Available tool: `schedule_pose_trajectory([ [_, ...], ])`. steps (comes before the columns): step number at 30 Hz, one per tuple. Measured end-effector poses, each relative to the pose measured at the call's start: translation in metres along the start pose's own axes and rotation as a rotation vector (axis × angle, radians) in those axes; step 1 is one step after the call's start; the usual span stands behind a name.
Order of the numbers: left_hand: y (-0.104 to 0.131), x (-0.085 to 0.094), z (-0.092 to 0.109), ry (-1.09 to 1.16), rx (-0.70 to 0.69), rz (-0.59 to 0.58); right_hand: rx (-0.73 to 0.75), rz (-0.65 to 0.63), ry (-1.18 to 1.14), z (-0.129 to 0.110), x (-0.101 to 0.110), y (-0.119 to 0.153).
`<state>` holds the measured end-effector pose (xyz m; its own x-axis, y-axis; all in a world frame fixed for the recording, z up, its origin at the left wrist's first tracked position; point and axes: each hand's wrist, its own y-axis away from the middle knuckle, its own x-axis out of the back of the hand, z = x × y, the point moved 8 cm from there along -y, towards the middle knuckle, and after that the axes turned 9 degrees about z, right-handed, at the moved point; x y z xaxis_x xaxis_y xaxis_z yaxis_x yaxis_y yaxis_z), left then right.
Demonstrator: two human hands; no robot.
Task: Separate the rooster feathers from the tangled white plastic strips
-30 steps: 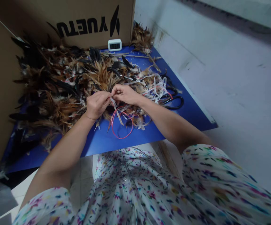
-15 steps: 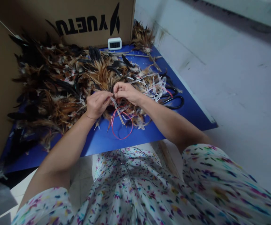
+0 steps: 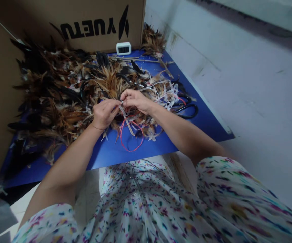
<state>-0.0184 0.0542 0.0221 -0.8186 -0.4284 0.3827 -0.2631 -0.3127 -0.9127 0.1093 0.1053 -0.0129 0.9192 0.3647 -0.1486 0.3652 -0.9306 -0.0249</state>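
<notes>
My left hand (image 3: pixel 105 113) is closed in a pinch at the neck of a thin stick (image 3: pixel 129 127) whose lower end points toward me. Brown feathers (image 3: pixel 112 81) fan out beyond my fingertips, seemingly bunched at the stick's far end. My right hand (image 3: pixel 135 100) meets the left there, thumb and fingers pinched together at the same spot. A clear plastic strip (image 3: pixel 146 88) runs from behind the right hand to a whitish tangle (image 3: pixel 170 94). What exactly lies between the right fingertips is hard to see. Below the hands lies a loop of red string (image 3: pixel 132 150).
Loose brown and black feathers (image 3: pixel 60 91) cover the left of the blue table (image 3: pixel 103 158). Black-handled scissors (image 3: pixel 190 110) lie right. Behind stand a small white clock (image 3: pixel 123 48), a finished-looking feather bunch on a stick (image 3: pixel 153 40) and a cardboard box (image 3: pixel 92 13). A wall (image 3: pixel 237 84) borders the right.
Both hands stay pinched together at the same place. The right fingers have shifted very slightly left; otherwise little differs.
</notes>
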Motion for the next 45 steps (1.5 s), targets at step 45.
schedule_pose_trajectory([
  [45, 0.015, 0.002, -0.033, 0.286, 0.707, 0.142, -0.154, 0.053, -0.111, 0.008, -0.003, 0.002],
])
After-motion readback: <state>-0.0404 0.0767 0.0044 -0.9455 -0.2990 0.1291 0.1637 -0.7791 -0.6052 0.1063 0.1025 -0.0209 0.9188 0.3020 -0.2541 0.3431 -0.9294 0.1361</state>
